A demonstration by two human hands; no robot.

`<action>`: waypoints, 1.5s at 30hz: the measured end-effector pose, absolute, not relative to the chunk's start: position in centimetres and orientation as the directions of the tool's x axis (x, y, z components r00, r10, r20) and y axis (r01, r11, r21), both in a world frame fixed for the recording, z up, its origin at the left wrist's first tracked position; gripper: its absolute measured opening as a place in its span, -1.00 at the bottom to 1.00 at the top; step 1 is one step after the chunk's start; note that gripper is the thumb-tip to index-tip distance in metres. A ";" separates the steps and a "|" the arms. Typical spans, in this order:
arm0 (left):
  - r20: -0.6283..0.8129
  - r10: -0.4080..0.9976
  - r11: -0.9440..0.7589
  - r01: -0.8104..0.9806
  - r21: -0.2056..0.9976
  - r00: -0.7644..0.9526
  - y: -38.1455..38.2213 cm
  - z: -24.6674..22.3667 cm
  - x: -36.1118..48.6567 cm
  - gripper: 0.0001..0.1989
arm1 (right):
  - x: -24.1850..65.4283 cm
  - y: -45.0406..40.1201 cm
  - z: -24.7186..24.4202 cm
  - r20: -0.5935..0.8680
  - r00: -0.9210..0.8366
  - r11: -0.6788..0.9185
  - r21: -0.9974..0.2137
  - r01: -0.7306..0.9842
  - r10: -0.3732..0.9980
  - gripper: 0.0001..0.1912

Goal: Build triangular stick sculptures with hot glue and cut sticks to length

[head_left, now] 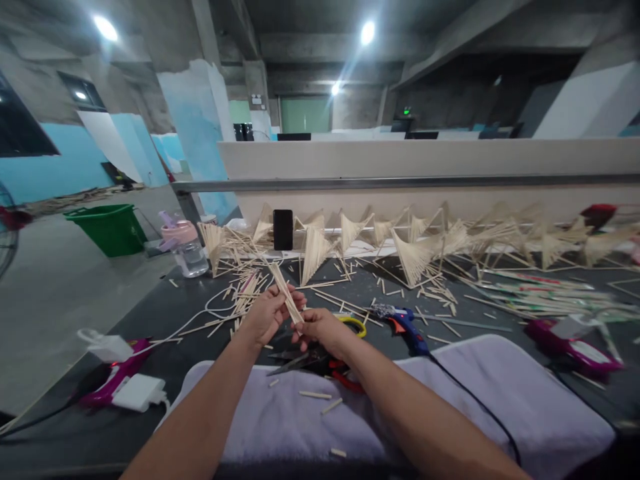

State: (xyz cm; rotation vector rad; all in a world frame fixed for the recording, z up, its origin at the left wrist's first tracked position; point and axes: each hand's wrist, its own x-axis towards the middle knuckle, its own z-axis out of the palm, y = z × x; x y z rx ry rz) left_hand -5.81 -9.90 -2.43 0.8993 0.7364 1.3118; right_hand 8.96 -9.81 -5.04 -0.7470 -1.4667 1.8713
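Observation:
A small bundle of thin wooden sticks [286, 293] is held up between my two hands. My left hand [267, 312] grips it along its left side, thumb against the sticks. My right hand [316, 328] pinches its lower end. Just below and beside the right hand lie scissors with red handles [345, 377] and a yellow-handled pair [354, 325], partly hidden by the hand and forearm. Short cut stick pieces [315, 395] rest on the lilac towel [240, 413] under my forearms. Farther right is a blue glue gun [410, 330].
Twisted stick structures [415, 257] line the back of the dark table [165, 300], around a phone [283, 230]. Loose sticks lie scattered. A water bottle [187, 247] stands at left; magenta power strips [115, 380] sit at both sides, with cables. A green bin [107, 230] is on the floor.

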 end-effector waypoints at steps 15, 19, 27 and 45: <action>0.075 0.995 -0.052 -0.271 0.961 0.073 -10.2 -1.8 -5.4 -0.80 | 8.9 -9.5 -6.4 -0.080 -0.632 -0.292 -0.926 -0.238 0.771 -0.56; 0.057 0.996 -0.041 -0.232 0.972 0.063 -10.4 -1.8 -5.1 -0.77 | 8.9 -9.6 -6.2 -0.125 -0.655 -0.320 -0.929 -0.187 0.745 -0.61; 0.037 0.995 -0.010 -0.267 0.964 0.097 -10.0 -2.3 -5.2 -0.75 | 9.5 -9.9 -5.5 -0.120 -0.714 -0.347 -0.920 -0.180 0.690 -0.61; 0.050 0.999 -0.046 -0.275 0.960 0.009 -9.3 -2.0 -6.2 -0.82 | 10.3 -9.7 -4.4 -0.254 -0.664 -0.374 -0.926 -0.041 0.703 -0.91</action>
